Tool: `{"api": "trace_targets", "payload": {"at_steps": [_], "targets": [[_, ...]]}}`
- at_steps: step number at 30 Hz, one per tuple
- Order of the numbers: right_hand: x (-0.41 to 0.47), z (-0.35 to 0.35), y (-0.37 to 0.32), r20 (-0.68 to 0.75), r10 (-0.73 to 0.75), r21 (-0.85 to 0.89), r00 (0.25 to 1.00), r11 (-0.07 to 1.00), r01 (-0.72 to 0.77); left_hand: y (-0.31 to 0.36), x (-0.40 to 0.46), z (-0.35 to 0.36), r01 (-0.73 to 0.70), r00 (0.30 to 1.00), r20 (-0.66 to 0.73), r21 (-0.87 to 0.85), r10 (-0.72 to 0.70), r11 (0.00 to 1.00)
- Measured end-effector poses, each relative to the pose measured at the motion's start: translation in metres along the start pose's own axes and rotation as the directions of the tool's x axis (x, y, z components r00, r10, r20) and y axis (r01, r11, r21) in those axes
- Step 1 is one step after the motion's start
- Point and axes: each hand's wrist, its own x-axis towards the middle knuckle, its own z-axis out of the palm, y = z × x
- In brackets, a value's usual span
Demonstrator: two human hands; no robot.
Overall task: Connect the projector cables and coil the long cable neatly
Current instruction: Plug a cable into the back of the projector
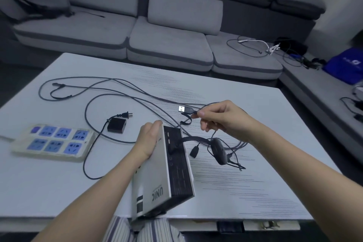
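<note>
On the tabletop (pixel 255 124), a power strip (pixel 53 142) lies left of the projector (pixel 163 175), an adapter (pixel 116 125) between them. The left hand (pixel 148 139) grips the projector, tilted on its edge. Right of it, the right hand (pixel 220 117) pinches the USB plug (pixel 185 109) above the loose cable (pixel 121 92).

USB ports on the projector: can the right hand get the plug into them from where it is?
Probably yes: the right hand pinches the USB plug just above the ports, which face up, uncovered.

Home living room: grey sectional sofa (pixel 169 45) behind white coffee table (pixel 255 124).
</note>
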Motion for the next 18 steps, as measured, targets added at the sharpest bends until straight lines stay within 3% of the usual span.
{"api": "trace_targets", "payload": {"at_steps": [4,10,18], "targets": [[-0.002,0.002,-0.004,0.058,0.061,-0.029,0.996,0.998,-0.059,-0.001,0.002,0.000,0.006,1.000,-0.018,0.006,-0.006,1.000],[-0.003,0.008,-0.008,0.066,0.096,-0.238,0.993,0.968,-0.078,-0.001,0.002,0.000,0.003,1.000,-0.021,0.026,-0.002,1.000],[0.009,0.028,-0.018,0.038,0.225,-0.547,0.974,0.820,-0.168,0.001,0.003,0.005,-0.019,0.999,-0.032,0.066,0.022,0.998]]}}
